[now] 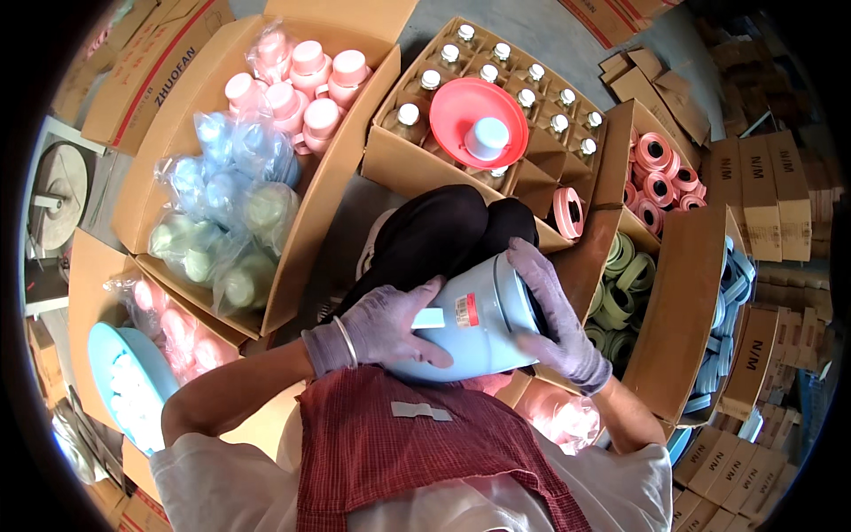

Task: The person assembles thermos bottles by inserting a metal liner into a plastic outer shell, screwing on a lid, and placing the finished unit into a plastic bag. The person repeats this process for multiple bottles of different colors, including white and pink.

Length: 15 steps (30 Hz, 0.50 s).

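Note:
Across my lap lies a light blue thermos flask body (483,341), tilted, with a label (466,310) and a pale strip on its side. My left hand (386,324), in a thin grey-purple glove, is closed round its left end, thumb and fingers spread over the wall. My right hand (560,324), gloved alike, grips the right end, where a dark opening partly shows between thumb and fingers. Beyond my knees, a carton (409,160) holds glass liners (408,120) with silvery-white tops in dividers. A red dish (452,106) with a pale blue cup (487,139) rests on them.
At left, an open carton (297,257) holds pink, blue and green thermoses, some bagged. Below it stands a blue basin (104,341) of white pieces. At right are cartons of pink rings (658,188), green rings (634,273) and blue handled parts (725,319). A pink ring (567,213) leans on the divider carton.

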Each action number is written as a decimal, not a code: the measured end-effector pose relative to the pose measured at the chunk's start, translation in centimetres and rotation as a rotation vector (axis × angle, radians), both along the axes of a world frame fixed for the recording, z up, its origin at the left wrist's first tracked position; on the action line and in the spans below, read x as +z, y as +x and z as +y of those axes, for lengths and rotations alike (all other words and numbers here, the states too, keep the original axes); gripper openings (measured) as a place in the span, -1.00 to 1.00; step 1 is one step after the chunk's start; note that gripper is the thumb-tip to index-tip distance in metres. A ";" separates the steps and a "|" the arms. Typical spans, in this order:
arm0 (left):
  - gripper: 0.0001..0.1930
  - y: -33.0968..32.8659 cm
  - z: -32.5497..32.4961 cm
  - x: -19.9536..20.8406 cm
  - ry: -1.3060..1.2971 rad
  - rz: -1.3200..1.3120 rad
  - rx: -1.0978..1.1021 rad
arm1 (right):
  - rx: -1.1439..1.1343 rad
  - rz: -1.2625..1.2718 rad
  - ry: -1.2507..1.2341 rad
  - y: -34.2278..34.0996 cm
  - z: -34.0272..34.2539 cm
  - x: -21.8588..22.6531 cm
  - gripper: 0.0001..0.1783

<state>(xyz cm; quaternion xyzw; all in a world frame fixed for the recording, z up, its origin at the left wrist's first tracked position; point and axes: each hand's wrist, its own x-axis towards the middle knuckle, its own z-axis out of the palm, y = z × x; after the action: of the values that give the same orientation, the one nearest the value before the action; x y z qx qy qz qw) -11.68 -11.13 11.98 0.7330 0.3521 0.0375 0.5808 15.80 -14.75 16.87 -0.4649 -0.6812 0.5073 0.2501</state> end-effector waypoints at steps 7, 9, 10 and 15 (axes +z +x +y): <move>-0.31 1.2 1.0 -1.3 -0.401 -0.099 0.487 | -0.105 -0.022 0.071 4.0 2.3 -5.1 -0.15; -0.55 -0.5 1.7 -4.0 0.230 -0.219 0.293 | -0.125 0.028 0.074 3.0 3.1 -5.4 -0.23; -0.60 -0.2 3.7 -3.1 0.410 -0.129 0.275 | -0.227 0.092 0.095 1.8 2.8 -5.8 -0.24; -0.68 5.7 9.8 3.9 0.917 0.128 -0.149 | -0.153 -0.152 0.333 -3.8 5.0 -2.6 -0.06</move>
<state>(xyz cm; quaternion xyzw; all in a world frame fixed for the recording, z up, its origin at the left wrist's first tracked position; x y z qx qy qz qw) -5.96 -1.36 15.84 0.9381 0.2807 0.1023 0.1753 11.99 -9.78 14.28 -0.5045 -0.7351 0.3306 0.3094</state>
